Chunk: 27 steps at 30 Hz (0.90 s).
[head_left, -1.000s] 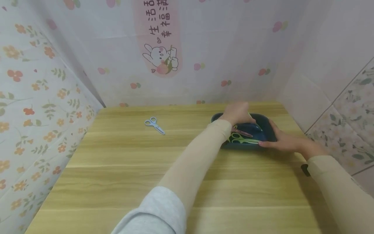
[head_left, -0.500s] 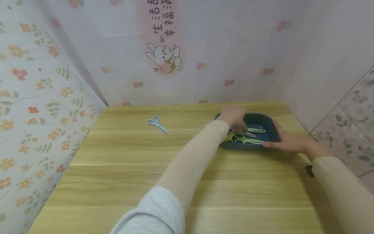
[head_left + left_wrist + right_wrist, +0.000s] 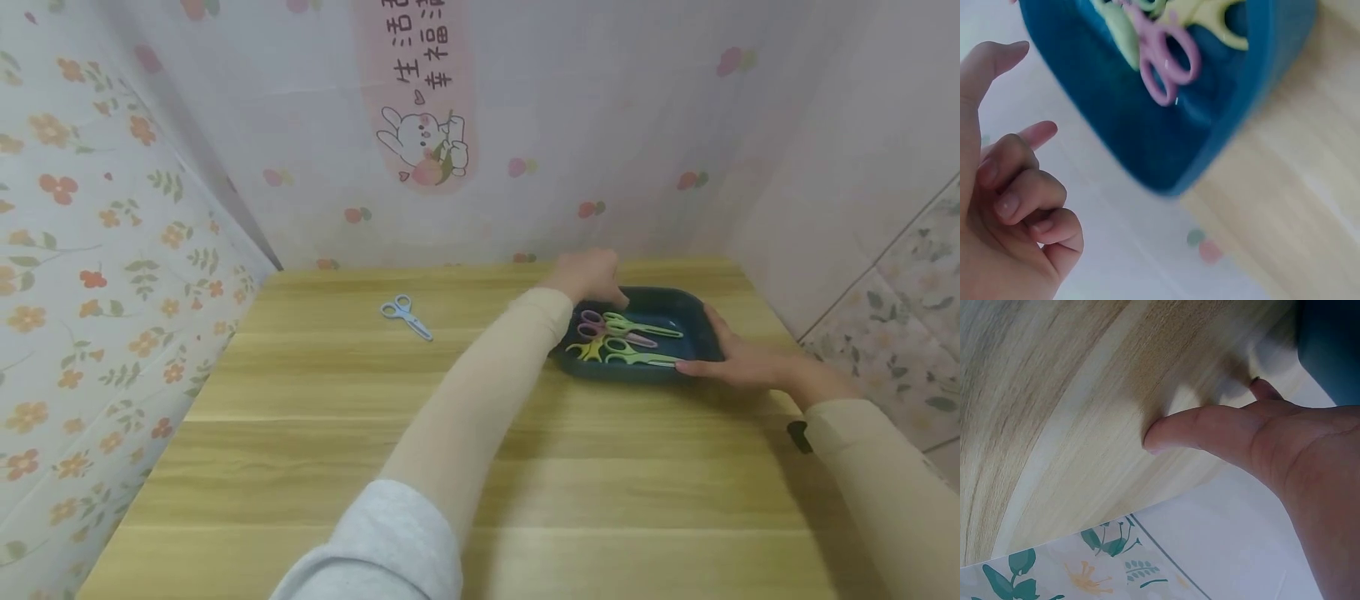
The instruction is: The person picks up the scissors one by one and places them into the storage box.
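Note:
A dark blue-green tray point(image 3: 637, 377) holds several scissors. Two light green pairs lie with their blades to the right, the upper green scissors point(image 3: 643, 327) near the middle. Pink scissors point(image 3: 1185, 50) and yellow scissors point(image 3: 588, 350) lie close to them. My left hand point(image 3: 588, 277) hovers at the tray's back left corner, nothing in its fingers. In the left wrist view its thumb stands apart and the lower fingers curl loosely. At the tray's right end, my right hand point(image 3: 738, 360) holds on, thumb at the near rim. The right wrist view shows the thumb point(image 3: 1197, 428) over the wood.
Light blue scissors point(image 3: 407, 317) lie apart on the wooden table point(image 3: 315, 467), left of the tray. Patterned cloth point(image 3: 517, 225) stands behind the table's far edge, with floral cloth point(image 3: 97, 333) along the left and more on the right.
My left hand has lowered light green scissors into the tray, let go of them and lifted back toward the far left corner. The right hand has stayed at the tray's end.

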Tool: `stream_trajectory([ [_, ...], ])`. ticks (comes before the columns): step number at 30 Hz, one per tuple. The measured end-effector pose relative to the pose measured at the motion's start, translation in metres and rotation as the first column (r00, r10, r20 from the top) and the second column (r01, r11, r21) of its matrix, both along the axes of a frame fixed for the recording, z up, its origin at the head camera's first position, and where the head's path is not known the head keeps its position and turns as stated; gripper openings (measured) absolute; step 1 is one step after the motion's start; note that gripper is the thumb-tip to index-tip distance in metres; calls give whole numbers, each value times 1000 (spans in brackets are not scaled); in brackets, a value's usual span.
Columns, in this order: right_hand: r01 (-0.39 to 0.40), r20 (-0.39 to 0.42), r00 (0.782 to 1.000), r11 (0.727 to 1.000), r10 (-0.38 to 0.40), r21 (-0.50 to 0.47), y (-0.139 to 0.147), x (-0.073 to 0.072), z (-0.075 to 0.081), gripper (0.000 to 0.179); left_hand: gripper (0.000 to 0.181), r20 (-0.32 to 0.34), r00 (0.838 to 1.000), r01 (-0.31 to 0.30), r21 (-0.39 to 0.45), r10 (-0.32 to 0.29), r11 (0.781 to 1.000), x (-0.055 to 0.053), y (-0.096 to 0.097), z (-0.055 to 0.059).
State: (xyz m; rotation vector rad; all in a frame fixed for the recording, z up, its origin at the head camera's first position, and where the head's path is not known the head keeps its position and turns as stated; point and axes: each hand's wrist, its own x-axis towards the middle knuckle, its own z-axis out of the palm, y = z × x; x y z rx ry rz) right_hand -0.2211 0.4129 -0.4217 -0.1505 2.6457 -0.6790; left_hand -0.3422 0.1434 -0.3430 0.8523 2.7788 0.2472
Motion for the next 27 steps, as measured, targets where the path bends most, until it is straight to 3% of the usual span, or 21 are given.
stream_trajectory([
  [6, -3, -4, 1000, 1000, 3, 5, 0, -1, 2, 131, 46, 35, 998, 40, 119, -44, 992, -17, -37, 27],
  [10, -7, 1, 1000, 1000, 7, 6, 0, 0, 1, 130, 35, 55, 998, 15, 220, -28, 975, -21, -73, 40],
  [13, -9, 6, 1000, 1000, 9, 11, 0, 0, 2, 130, 40, 65, 998, -34, 224, 19, 974, -21, -102, 51],
  [18, -12, 11, 1000, 1000, 12, -5, 1, 1, 2, 129, 59, 18, 998, -69, 156, 67, 985, -27, -145, 68],
  [27, -18, -7, 1000, 999, 18, 27, -1, 3, 2, 128, 59, -26, 984, -171, 188, 179, 967, -35, -211, 77],
])
